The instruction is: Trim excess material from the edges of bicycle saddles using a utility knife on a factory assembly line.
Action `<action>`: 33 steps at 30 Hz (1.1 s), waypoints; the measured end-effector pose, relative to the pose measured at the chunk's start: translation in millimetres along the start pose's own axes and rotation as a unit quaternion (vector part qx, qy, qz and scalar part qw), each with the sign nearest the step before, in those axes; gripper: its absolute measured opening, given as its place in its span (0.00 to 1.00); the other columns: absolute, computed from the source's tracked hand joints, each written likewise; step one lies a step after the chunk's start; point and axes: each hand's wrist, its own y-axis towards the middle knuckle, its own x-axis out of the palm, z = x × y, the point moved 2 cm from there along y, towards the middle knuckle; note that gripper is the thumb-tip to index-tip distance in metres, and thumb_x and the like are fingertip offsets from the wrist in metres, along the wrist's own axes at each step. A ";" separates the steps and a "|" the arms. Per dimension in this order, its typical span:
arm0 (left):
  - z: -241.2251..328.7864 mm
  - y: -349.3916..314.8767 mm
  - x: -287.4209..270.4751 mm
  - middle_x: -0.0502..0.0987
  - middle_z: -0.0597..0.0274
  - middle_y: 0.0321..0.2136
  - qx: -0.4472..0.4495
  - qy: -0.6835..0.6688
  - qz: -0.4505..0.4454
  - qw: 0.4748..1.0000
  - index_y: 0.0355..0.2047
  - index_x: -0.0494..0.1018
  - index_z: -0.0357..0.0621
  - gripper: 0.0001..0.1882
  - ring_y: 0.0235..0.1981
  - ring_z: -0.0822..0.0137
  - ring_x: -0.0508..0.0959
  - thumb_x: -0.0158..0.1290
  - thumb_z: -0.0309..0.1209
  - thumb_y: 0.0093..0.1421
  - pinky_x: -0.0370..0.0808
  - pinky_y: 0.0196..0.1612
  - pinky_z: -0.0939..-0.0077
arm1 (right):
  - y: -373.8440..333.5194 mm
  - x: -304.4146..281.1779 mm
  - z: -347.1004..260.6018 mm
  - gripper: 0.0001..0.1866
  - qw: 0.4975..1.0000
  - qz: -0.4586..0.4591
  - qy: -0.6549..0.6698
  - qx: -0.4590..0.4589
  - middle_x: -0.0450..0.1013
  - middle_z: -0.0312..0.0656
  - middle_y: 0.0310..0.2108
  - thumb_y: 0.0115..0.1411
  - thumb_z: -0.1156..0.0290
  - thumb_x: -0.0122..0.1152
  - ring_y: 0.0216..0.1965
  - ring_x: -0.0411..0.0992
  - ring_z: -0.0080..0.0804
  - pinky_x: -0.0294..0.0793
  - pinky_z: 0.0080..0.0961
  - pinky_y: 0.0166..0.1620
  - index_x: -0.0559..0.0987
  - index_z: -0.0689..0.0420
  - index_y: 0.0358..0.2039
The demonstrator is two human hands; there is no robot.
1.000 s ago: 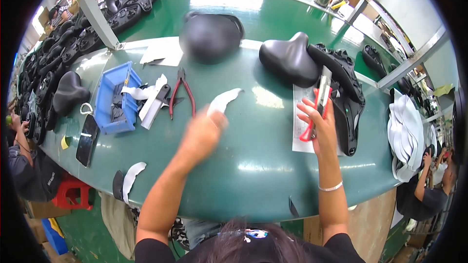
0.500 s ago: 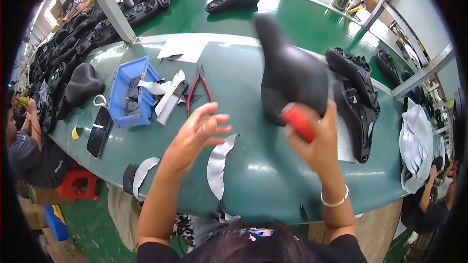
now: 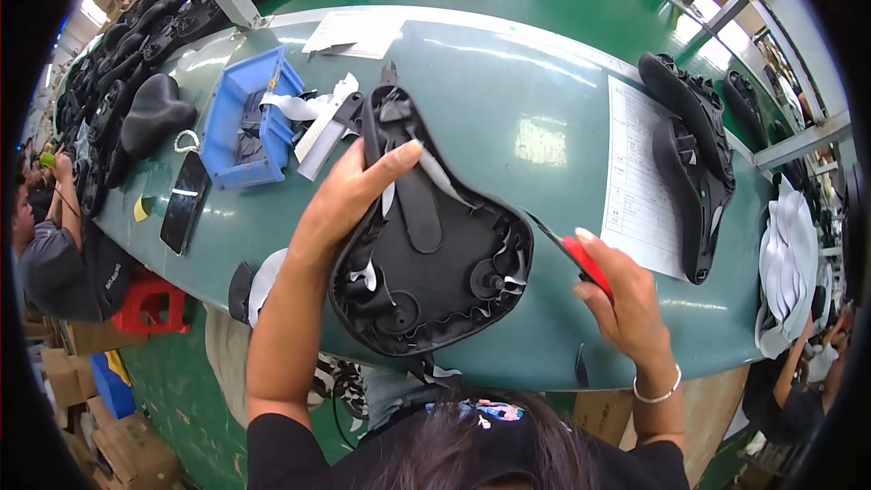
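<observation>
I see the left hand gripping the saddle, held underside up at frame centre above the table. The right hand, at 4 o'clock, is closed on a red-handled tool, whose tip touches the saddle's right edge. A blue tray lies at 10 o'clock.

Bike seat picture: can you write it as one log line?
left hand holds upturned black bike seat | right hand grips red-handled tool at seat edge | green table
</observation>
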 end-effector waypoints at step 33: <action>-67.3 -89.3 -20.9 0.70 0.62 0.36 0.094 0.041 0.315 0.944 0.51 0.62 0.33 0.26 0.38 0.71 0.68 0.56 0.34 0.58 0.66 0.47 0.74 | 28.9 25.3 22.0 0.19 0.879 0.229 0.307 0.284 0.69 0.36 0.28 0.56 0.77 0.56 0.24 0.69 0.19 0.71 0.19 0.27 0.69 0.63 0.49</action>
